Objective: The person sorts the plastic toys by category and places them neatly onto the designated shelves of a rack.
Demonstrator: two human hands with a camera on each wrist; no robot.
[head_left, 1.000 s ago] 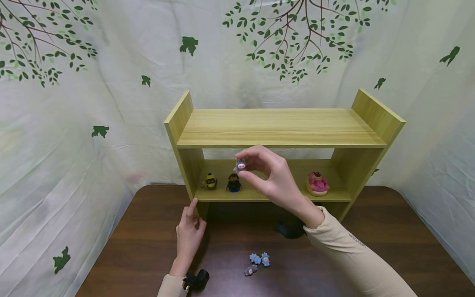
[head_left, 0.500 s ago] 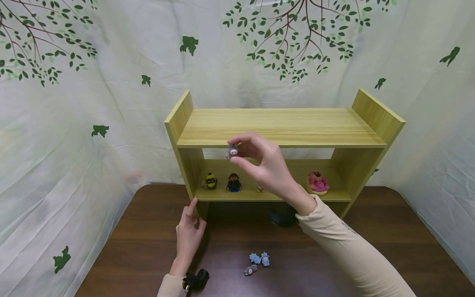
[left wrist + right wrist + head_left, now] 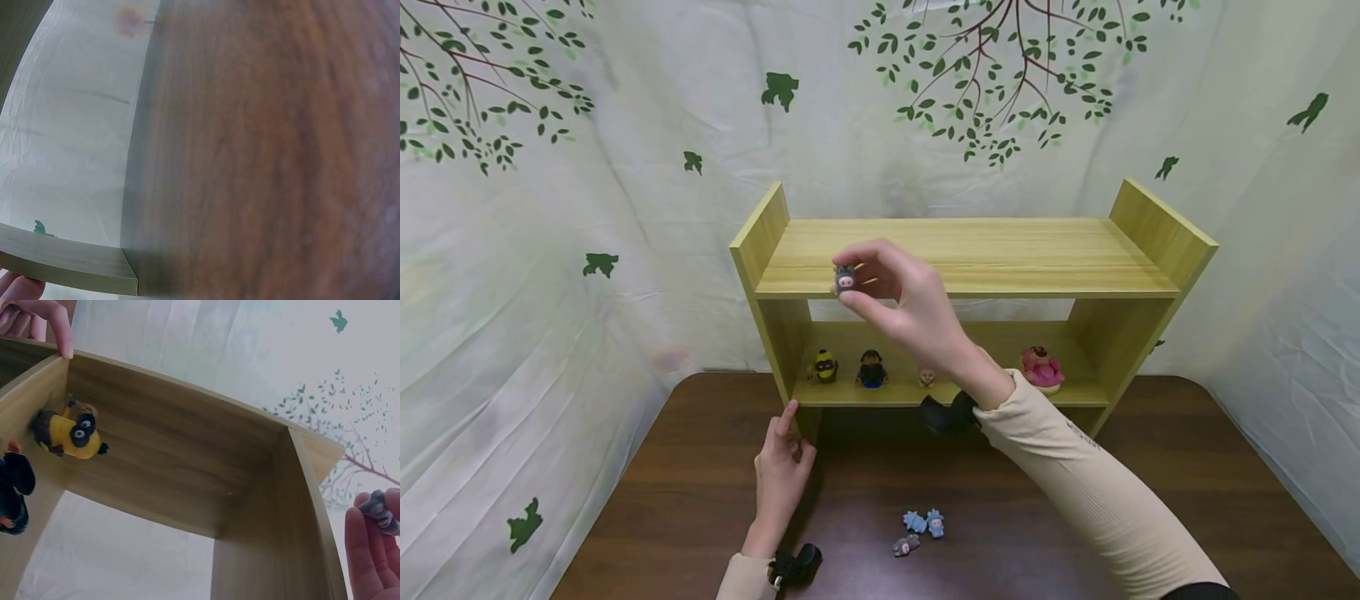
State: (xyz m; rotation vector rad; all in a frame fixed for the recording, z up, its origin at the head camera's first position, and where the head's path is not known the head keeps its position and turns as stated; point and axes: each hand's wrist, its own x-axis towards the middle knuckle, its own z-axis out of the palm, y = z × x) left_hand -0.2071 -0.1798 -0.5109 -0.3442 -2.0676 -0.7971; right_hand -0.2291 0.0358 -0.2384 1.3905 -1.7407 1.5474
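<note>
My right hand [image 3: 917, 304] pinches a small grey figurine [image 3: 845, 281] with a pale pink face between thumb and fingertips. In the head view it overlaps the front edge of the upper shelf board, near the left end. The right wrist view catches the same grey figurine [image 3: 381, 515] at its right edge. Down on the left, my left hand [image 3: 782, 479] touches the side panel's front edge with an extended index finger [image 3: 64, 337]. The wooden shelf unit [image 3: 970, 258] stands on the table. Two light blue figurines [image 3: 915, 522] and another grey figurine [image 3: 906, 546] lie on the tabletop.
Along the lower board stand a yellow minion figurine [image 3: 824, 367], a dark-clothed figurine [image 3: 872, 370], a small pale figurine [image 3: 927, 377] and a pink bear figurine [image 3: 1041, 369]. The brown table [image 3: 685, 492] meets a leaf-printed curtain [image 3: 647, 208] behind.
My right hand has risen and moved left with the grey figurine, from in front of the lower compartment to the upper board. The small pale figurine has come into sight. My left hand stays put.
</note>
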